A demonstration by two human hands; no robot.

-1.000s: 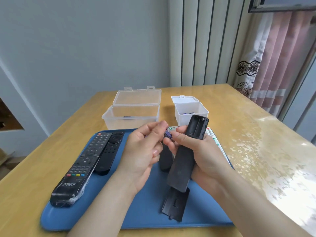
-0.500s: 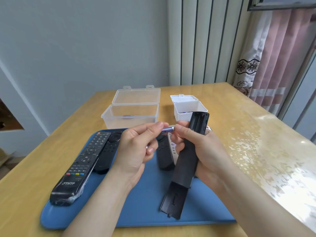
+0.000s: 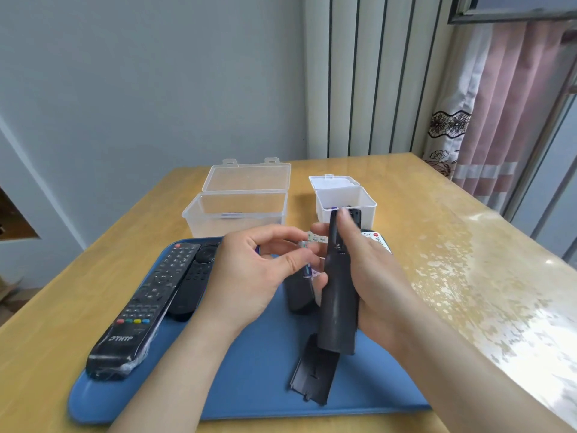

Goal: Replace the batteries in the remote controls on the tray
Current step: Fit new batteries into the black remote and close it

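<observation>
The right hand [image 3: 374, 276] is gripping the black remote [image 3: 338, 301] (compartment open) above the tray [image 3: 249, 385]. The left hand [image 3: 249, 276] is pinching a battery [image 3: 308, 271], now carried lower beside the remote, so the swap is advancing.

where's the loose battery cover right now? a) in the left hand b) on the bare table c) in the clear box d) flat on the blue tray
d: the battery cover lies flat on the blue tray, just below the black remote that the right hand holds.
</observation>
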